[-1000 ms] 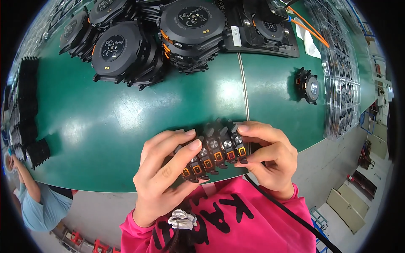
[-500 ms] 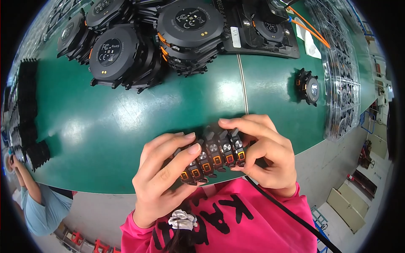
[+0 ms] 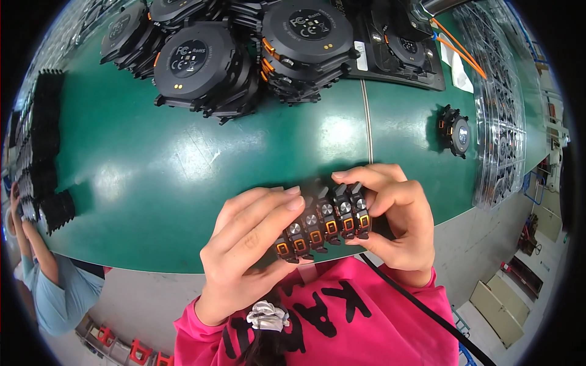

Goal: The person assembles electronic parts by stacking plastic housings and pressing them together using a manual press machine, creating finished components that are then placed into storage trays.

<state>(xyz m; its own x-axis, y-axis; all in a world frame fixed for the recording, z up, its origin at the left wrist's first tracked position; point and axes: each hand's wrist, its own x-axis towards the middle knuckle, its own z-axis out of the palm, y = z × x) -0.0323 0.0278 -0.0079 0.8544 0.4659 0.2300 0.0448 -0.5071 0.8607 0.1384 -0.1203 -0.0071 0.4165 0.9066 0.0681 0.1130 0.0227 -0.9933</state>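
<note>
Over the near edge of the green table [image 3: 152, 177], just above the pink sleeves, both hands held one stack [image 3: 322, 227] of small black cases pressed together in a row. The stack's long axis ran from lower left to upper right, rising a little toward the right hand [image 3: 390, 226]. Each case stood on edge, with its orange-rimmed window and round metal button turned up and toward the person, so the row showed its sides to the head camera while its flat faces pointed along the axis.

The left hand [image 3: 250, 250] closed on the lower-left end, fingers laid over the top of the row and the thumb seemingly underneath, though the thumb was hidden. The right hand cupped the upper-right end, its fingertips curled over the last case and the thumb pressing in from the near side. Both grips were shut on the stack, squeezing it end to end. Neither hand was nearer than the other; the stack lay between them, touching both.

Well apart on the table sat a lone case [image 3: 455, 130] to the right, near a clear tray [image 3: 503, 122]. Piles of large round black parts [image 3: 201, 67] filled the far side. At the left edge, another person's sleeve [image 3: 52, 293] showed beside rows of black pieces [image 3: 43, 146].
</note>
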